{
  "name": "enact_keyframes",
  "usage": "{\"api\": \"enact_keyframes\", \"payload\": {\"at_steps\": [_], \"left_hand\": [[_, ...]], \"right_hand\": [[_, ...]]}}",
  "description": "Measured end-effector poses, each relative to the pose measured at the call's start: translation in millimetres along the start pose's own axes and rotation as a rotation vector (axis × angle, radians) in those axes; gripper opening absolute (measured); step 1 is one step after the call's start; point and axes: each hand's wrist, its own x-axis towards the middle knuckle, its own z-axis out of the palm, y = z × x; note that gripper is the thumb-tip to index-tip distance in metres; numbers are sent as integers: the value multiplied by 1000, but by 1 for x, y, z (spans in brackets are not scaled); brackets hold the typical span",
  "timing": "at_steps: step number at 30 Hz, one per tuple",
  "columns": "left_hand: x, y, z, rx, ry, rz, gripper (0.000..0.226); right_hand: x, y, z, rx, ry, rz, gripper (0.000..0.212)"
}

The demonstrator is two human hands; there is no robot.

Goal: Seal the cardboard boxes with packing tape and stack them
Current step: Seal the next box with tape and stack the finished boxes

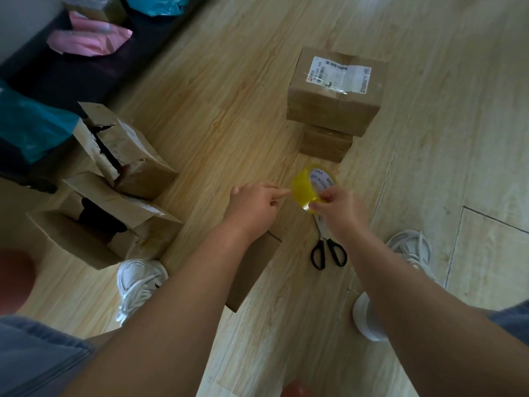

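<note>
Gripping the yellow tape roll [310,186] in the right hand [339,209], curling fingers and thumb round its near edge and holding it in the air above the wooden floor [229,110]. Stretching the forefinger of the left hand [253,203] out to touch the roll's left side, tucking the other fingers in; impossible to tell about any pinching of a tape end. Reaching the left forearm over a plain brown box [254,270] lying on the floor, near the roll and on its camera side. Partly covering black-handled scissors [329,252] with the right hand, just on the camera side of the roll, handles pointing toward the person. Facing a stack of two closed boxes just beyond the roll: a labelled box [335,90] sitting on top and overhanging a smaller box [326,143]. Flanking the roll well to its left with two opened boxes, a farther open box [134,161] with torn flaps raised and a nearer open box [114,224] showing something dark inside. Standing in white shoes, the left shoe [140,282] and the right shoe [412,247], on the camera side of the roll.
</note>
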Motion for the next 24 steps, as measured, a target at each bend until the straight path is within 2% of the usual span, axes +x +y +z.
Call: {"api": "enact_keyframes", "payload": {"at_steps": [3, 9, 16, 19, 21, 24], "left_hand": [[2, -1, -2, -90, 79, -10, 39], [2, -6, -11, -134, 107, -118, 30], [-3, -14, -5, -277, 143, -229, 25], [-11, -18, -11, -413, 160, -313, 24], [-20, -25, -17, -502, 172, -361, 23], [-35, -34, -25, -603, 197, -418, 21]], "right_hand": [[11, 9, 0, -6, 32, 53, 40], [19, 31, 5, -115, -13, 138, 38], [16, 45, 23, -227, -130, 163, 53], [11, 43, 19, -252, -156, 174, 49], [5, 32, 11, -250, -112, 180, 38], [-8, 7, 1, -197, -35, 55, 27]]}}
